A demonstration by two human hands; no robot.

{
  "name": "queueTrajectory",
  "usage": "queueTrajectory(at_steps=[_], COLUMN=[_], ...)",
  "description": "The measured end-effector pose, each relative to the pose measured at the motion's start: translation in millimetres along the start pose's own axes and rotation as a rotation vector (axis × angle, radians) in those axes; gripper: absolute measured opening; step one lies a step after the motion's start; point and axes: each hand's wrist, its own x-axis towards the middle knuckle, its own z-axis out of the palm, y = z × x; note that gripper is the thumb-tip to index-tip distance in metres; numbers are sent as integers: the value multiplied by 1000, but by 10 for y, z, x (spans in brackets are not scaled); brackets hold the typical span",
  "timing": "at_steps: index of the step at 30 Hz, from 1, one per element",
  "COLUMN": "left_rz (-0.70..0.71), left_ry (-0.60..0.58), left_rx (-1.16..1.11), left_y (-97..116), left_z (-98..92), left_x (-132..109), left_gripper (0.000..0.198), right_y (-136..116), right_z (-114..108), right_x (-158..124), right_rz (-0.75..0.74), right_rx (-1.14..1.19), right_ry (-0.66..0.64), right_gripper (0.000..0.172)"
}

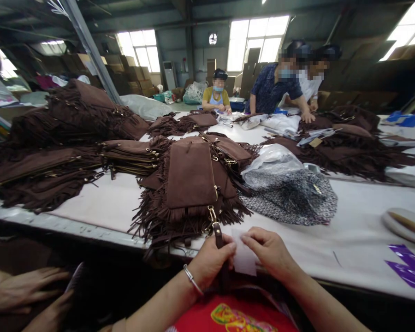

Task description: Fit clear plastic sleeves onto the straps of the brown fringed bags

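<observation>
A brown suede fringed bag (192,180) lies on the white table (349,230) right in front of me, its fringe hanging over the near edge. My left hand (210,260) is closed on the bag's brown strap (219,234) just below its gold clasp. My right hand (268,249) pinches a small white slip of paper (244,258) held between both hands. A silver bangle circles my left wrist.
Stacks of the same brown fringed bags (55,152) cover the table's left and far side. A patterned fabric pouch in clear plastic (290,193) lies to the right. Purple packaging (410,269) sits at the right edge. Another person's hands (24,293) rest lower left; three people work at the far end.
</observation>
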Motion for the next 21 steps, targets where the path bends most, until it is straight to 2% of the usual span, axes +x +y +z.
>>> queueTrajectory(at_steps=[2,5,7,10,14,17,21], left_rz=[-28,10,9,19,172,180,188], left_ry=[-85,-242,-286,-199,-5,67,108], left_rx=[109,301,332,260,161,173,247], left_y=[48,157,249,396,524,513,414], left_z=[-31,-107,-151,-159,-69,4,24], left_x=[-98,-261,-324,-311,-196,-138,-110], left_gripper=[20,20,22,22,20,17,17], right_y=[5,49,85,109,64,20,-2], right_z=[-3,-28,-40,-22,39,55,37], right_x=[-19,-108,-192,-302,-361,-369,-388], right_rz=[16,-6,-24,-43,-30,-8,33], right_rx=[-34,-98,-139,-176,-177,-139,-89], right_ry=[49,78,73,25,-18,-29,-46], right_gripper=[29,25,24,22,20,16,15])
